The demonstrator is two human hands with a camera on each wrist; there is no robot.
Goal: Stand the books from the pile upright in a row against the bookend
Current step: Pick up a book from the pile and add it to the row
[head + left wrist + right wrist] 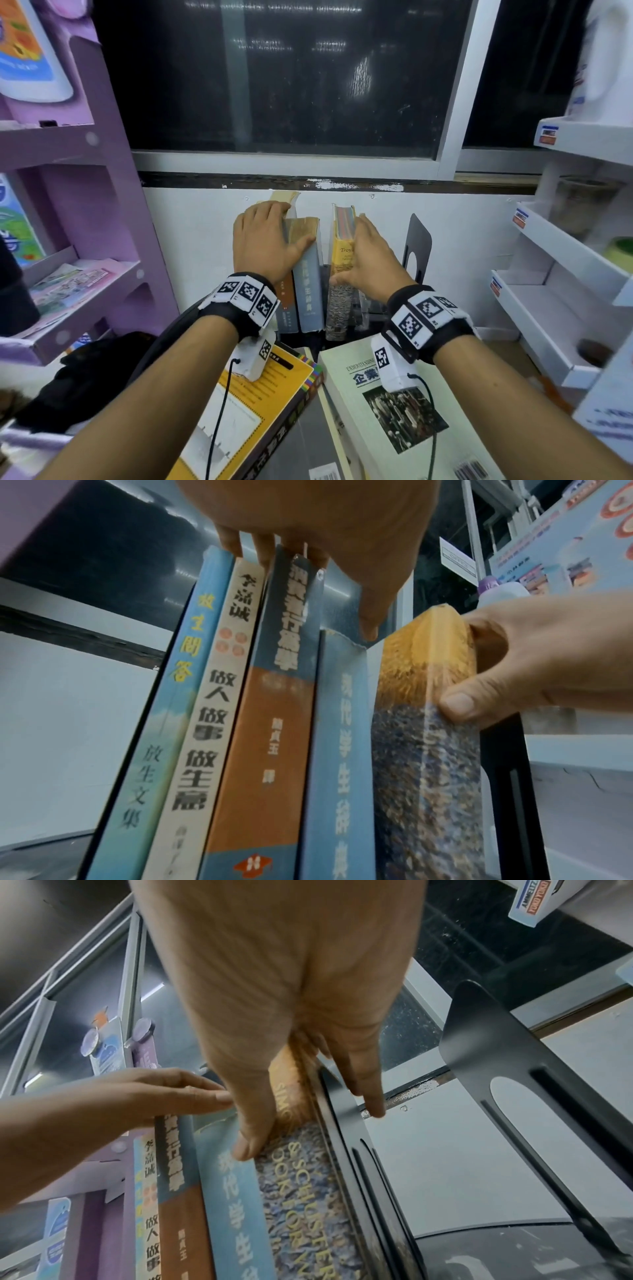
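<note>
Bookend (418,244) black; speckled book (424,750) yellow over mottled grey; dictionary (310,291) blue.

A purple shelf unit (113,192) stands left, white shelves (561,274) right.

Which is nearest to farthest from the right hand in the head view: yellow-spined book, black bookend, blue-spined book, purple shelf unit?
From the right hand:
1. Yellow-spined book: gripped by that hand, on its left.
2. Black bookend: just to the hand's right, apart from it. The blue-spined book, left of the yellow one, is about as near; too close to call.
3. Purple shelf unit: far left.
</note>
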